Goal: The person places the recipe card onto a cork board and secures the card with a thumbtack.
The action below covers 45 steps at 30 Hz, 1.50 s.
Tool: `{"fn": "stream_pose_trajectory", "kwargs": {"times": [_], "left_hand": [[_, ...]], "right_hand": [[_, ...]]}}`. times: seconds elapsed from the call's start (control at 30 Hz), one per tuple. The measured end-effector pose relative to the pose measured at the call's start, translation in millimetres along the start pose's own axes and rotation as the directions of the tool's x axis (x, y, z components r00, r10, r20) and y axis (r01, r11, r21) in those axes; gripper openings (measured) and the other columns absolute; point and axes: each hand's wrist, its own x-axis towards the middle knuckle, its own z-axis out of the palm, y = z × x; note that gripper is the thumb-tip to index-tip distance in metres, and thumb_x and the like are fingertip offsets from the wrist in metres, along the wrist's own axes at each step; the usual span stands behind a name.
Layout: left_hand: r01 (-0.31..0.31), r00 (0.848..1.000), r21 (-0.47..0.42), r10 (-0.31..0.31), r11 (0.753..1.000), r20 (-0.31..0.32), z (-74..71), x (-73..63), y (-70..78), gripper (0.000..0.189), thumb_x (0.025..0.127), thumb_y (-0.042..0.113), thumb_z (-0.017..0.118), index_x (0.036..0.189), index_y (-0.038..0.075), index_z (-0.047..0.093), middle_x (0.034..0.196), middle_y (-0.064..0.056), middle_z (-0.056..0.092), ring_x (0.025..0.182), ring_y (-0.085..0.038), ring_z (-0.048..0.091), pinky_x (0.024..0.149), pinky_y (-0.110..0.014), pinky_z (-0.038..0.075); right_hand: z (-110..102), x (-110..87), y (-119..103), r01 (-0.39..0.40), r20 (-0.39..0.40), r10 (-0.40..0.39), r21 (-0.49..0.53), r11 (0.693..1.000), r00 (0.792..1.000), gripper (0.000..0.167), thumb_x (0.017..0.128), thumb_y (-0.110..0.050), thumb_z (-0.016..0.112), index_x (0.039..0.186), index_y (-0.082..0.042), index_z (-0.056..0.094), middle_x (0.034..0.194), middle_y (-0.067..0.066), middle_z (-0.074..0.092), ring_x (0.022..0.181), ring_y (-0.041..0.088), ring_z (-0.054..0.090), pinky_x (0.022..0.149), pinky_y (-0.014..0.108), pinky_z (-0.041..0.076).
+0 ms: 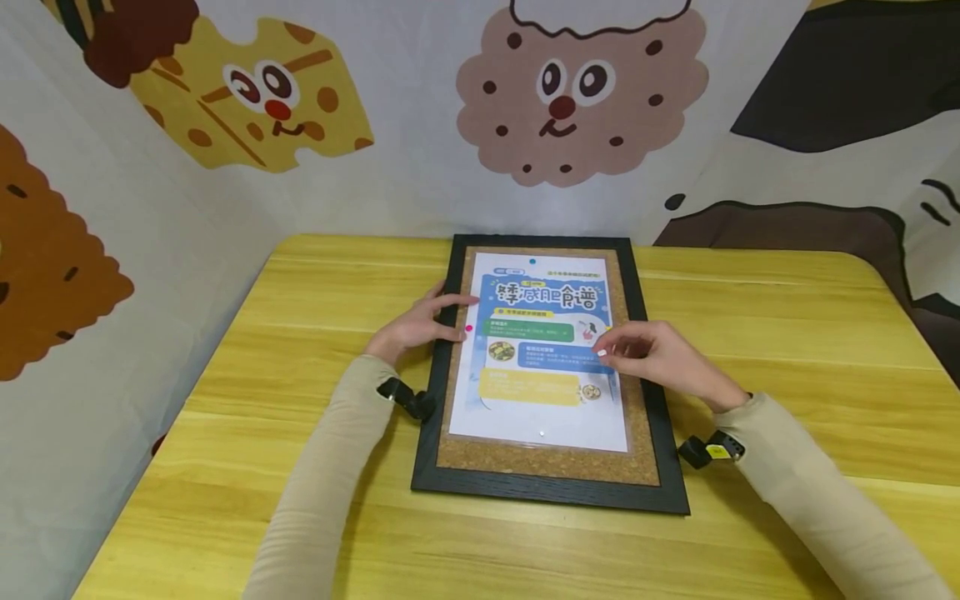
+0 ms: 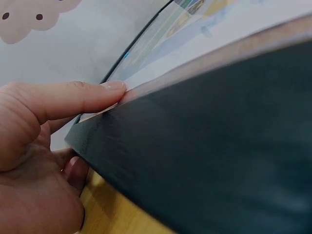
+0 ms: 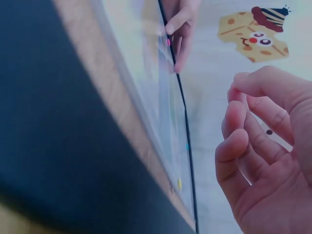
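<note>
A black-framed cork board point(image 1: 551, 492) lies on the wooden table, bearing a printed sheet point(image 1: 465, 417) with Chinese text and colored panels. My left hand point(image 1: 415, 323) rests at the frame's left side, thumb and forefinger reaching over it toward a pink pushpin point(image 1: 468, 327). In the left wrist view, a straight finger point(image 2: 100, 95) touches the frame's inner edge. My right hand point(image 1: 660, 358) hovers over the sheet's right edge with fingers loosely bent. Nothing shows between those fingers point(image 3: 231, 146) in the right wrist view. A yellow pushpin point(image 3: 179, 184) stands at the sheet's edge.
A blue pushpin point(image 1: 532, 262) sits at the sheet's top and a pale pushpin point(image 1: 542, 433) at its bottom. Wooden tabletop point(image 1: 315, 292) surrounds the board. Behind the table hangs a white cloth point(image 1: 412, 192) printed with cartoon foods.
</note>
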Motion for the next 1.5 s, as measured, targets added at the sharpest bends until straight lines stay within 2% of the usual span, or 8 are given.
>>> {"fn": "stream_pose_trajectory", "kwargs": {"times": [0.17,0.4,0.7,0.83,1.03,1.27,1.5], "left_hand": [[0.000,1.000,0.008,0.000,1.000,-0.001,0.9,0.2,-0.3,0.063,0.080,0.017,0.078,0.139,0.020,0.055,0.161,-0.006,-0.007,0.144,-0.036,-0.002,0.111,-0.060,0.007],[0.001,1.000,0.013,-0.001,1.000,0.004,0.6,0.0,-1.1,0.064,0.080,0.018,0.078,0.139,0.019,0.054,0.161,-0.007,-0.007,0.144,-0.036,-0.002,0.111,-0.060,0.006],[0.002,1.000,0.013,-0.002,1.000,0.002,1.3,-0.9,0.4,0.063,0.080,0.018,0.077,0.139,0.021,0.054,0.161,-0.007,-0.007,0.144,-0.036,-0.002,0.111,-0.060,0.007],[-0.004,1.000,0.017,0.004,1.000,0.001,1.3,-1.0,0.7,0.063,0.080,0.018,0.077,0.139,0.021,0.054,0.161,-0.007,-0.007,0.144,-0.036,-0.002,0.110,-0.060,0.007],[-0.003,1.000,0.010,0.003,1.000,0.002,1.5,-1.1,0.3,0.063,0.080,0.018,0.077,0.139,0.021,0.054,0.161,-0.007,-0.007,0.144,-0.036,-0.002,0.111,-0.060,0.007],[0.002,1.000,0.015,-0.002,1.000,0.001,0.8,-1.0,0.5,0.063,0.080,0.018,0.077,0.139,0.021,0.054,0.161,-0.007,-0.007,0.144,-0.036,-0.002,0.110,-0.060,0.006],[0.005,1.000,0.029,-0.005,1.000,0.005,0.0,-0.9,2.4,0.064,0.081,0.018,0.077,0.140,0.021,0.053,0.161,-0.007,-0.008,0.144,-0.037,-0.004,0.110,-0.061,0.006]], "right_hand": [[4.8,6.7,-3.6,0.021,0.012,-0.021,0.006,1.000,1.000,0.015,0.088,-0.009,0.071,0.102,-0.003,0.072,0.093,0.003,0.066,0.075,0.021,0.055,0.062,0.026,0.045],[13.7,14.0,-8.1,0.066,0.024,-0.067,0.026,0.997,0.997,0.013,0.087,-0.006,0.072,0.099,-0.002,0.072,0.088,0.001,0.066,0.073,0.020,0.055,0.060,0.025,0.045],[24.6,18.3,-11.7,0.078,0.099,-0.083,0.053,0.996,0.992,0.014,0.086,-0.003,0.071,0.100,-0.003,0.073,0.097,0.005,0.070,0.074,0.018,0.056,0.063,0.026,0.046],[28.2,18.9,-11.9,0.103,0.144,-0.111,0.064,0.993,0.983,0.014,0.087,-0.003,0.069,0.101,-0.004,0.073,0.098,0.004,0.070,0.074,0.017,0.056,0.062,0.027,0.047],[33.3,20.4,-15.1,0.085,0.216,-0.104,0.099,0.991,0.971,0.015,0.089,-0.008,0.069,0.104,-0.006,0.073,0.099,0.004,0.069,0.073,0.017,0.055,0.062,0.028,0.047],[41.4,22.4,-21.5,0.139,0.269,-0.169,0.128,0.982,0.948,0.013,0.088,-0.009,0.071,0.101,-0.006,0.073,0.097,0.005,0.070,0.075,0.017,0.058,0.064,0.029,0.050],[49.1,23.6,-25.9,0.117,0.325,-0.148,0.112,0.987,0.934,0.012,0.088,-0.011,0.072,0.099,-0.009,0.075,0.094,-0.002,0.067,0.075,0.017,0.059,0.063,0.028,0.050]]}}
